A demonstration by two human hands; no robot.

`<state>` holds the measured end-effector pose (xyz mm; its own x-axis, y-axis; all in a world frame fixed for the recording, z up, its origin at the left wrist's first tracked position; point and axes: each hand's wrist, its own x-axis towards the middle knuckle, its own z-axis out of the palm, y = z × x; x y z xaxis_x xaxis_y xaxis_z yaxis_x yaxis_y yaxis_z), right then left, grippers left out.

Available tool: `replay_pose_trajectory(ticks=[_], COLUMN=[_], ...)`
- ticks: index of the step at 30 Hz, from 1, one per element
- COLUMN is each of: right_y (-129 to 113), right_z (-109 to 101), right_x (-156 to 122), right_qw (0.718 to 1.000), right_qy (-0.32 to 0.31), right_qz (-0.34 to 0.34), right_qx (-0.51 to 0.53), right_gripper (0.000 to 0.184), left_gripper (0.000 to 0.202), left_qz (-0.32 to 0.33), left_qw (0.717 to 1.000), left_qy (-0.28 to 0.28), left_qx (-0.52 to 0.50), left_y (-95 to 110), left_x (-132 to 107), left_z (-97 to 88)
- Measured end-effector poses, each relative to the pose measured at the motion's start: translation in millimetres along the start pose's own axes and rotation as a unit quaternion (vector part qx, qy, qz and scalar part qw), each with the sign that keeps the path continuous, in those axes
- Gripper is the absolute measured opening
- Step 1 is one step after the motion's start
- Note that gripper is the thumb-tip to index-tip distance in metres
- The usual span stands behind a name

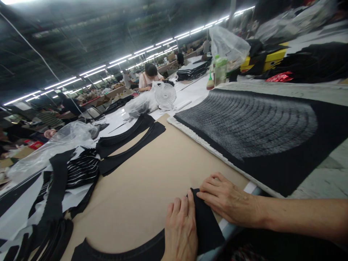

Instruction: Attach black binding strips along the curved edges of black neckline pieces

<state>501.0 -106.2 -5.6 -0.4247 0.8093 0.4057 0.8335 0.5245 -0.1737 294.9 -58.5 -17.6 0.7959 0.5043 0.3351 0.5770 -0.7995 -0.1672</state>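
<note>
A curved black fabric piece (208, 221) lies along the near edge of the tan work surface (152, 181). My left hand (181, 224) rests flat on it, fingers stretched out and pointing away from me. At the piece's far corner, my right hand (227, 197) has its thumb and fingertips pinched together on the fabric edge. Farther up the surface are more curved black pieces (133, 145), one stack beside another. To the right is a board (187, 132) carrying a black sheet (258, 123) with rows of pale arc-shaped marks.
On the left sit black and striped fabric strips (83, 168) and clear plastic (65, 145). A white fan (165, 95) stands farther back, near a seated person (148, 78). Bottles (220, 69), a yellow box (274, 58) and dark fabric (320, 61) are at the back right.
</note>
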Motion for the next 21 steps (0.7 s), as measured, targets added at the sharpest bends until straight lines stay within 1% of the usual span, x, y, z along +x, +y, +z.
replay_pose_trajectory(ticks=[11, 16, 21], right_y=[-0.7, -1.6, -2.4], right_z=[-1.4, -1.5, 0.0], right_x=[-0.1, -0.7, -0.4], right_qw=[1.000, 1.000, 1.000], right_qy=[0.000, 0.002, 0.002], right_qz=[-0.004, -0.007, -0.012], right_qx=[-0.007, -0.014, -0.016], right_gripper=[0.026, 0.025, 0.025], left_gripper=[0.063, 0.060, 0.058], left_qz=[-0.003, -0.007, -0.012], left_qw=[1.000, 0.999, 0.999], left_qy=[-0.019, -0.012, -0.034], left_qx=[0.022, 0.037, 0.037], left_y=[4.8, 7.2, 9.7], left_x=[4.1, 5.1, 8.1], left_z=[-2.6, -1.3, -3.2])
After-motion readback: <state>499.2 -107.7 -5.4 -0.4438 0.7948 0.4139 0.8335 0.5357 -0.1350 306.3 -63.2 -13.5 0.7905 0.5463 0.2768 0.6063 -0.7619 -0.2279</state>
